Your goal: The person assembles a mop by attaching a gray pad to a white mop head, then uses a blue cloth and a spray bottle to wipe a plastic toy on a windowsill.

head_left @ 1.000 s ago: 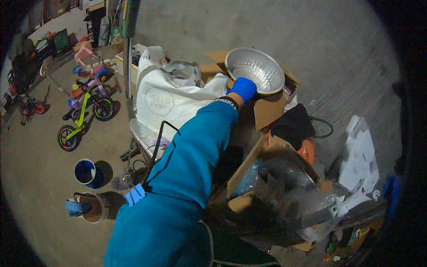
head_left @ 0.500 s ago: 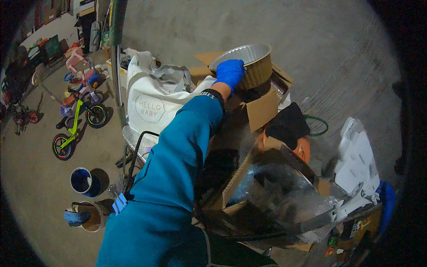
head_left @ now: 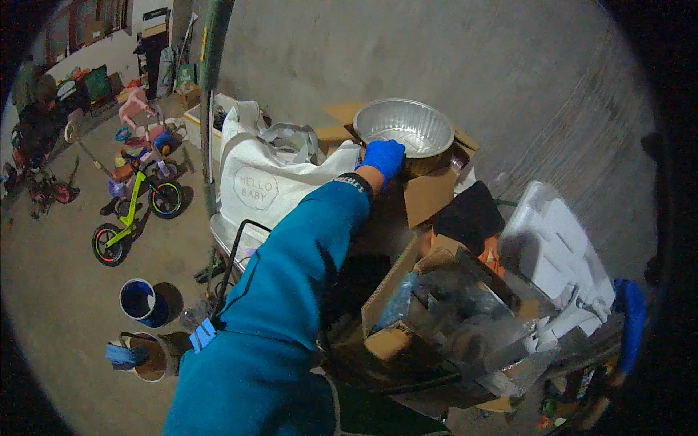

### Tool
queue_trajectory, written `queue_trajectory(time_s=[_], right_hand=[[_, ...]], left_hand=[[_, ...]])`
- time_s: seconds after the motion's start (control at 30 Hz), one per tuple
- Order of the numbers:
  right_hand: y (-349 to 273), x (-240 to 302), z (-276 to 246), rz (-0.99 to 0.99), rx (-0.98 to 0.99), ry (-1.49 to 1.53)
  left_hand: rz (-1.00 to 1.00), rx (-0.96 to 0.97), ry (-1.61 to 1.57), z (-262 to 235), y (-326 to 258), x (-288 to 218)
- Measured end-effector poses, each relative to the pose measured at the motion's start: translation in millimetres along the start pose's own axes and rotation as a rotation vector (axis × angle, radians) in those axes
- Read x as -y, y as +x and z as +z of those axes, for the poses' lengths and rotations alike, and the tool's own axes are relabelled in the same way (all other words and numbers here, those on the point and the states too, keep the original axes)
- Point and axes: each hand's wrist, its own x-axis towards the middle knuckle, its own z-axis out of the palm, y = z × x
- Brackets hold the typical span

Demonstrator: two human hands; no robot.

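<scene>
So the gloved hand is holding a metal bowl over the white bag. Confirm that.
Not quite. In the head view the gloved hand holds the metal bowl over an open cardboard box, not the white bag, which sits to the left.

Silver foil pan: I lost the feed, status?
Left hand in blue glove grips round silver foil pan over open cardboard box. Right hand unseen. White tote bag beside.

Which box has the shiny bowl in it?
The far open cardboard box by the white bag. The silver bowl sits in its top, gripped by the gloved hand. The nearer box holds crinkly plastic.
</scene>
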Motion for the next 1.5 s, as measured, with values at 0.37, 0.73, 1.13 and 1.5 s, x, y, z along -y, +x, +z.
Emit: queue_trajectory(time_s=[0.37,0.73,1.13,1.5], right_hand=[[36.4,74.8,55.2,-0.521,0.053,0.007],[37.3,192.9,124.5,-0.581,0.357,0.176],[50.4,213.4,154.0,-0.558,0.605,-0.052],[41.5,213.4,157.8,-0.585,0.499,-0.127]], left_hand=[[0.198,0.121,-0.873,-205.2,-7.7,-54.8],[0.470,0.515,-0.823,-290.4,-64.4,-147.5],[0.192,0.611,-0.594,-304.5,-85.6,-153.9],[0.129,0.486,-0.500,-309.3,-105.8,-169.5]])
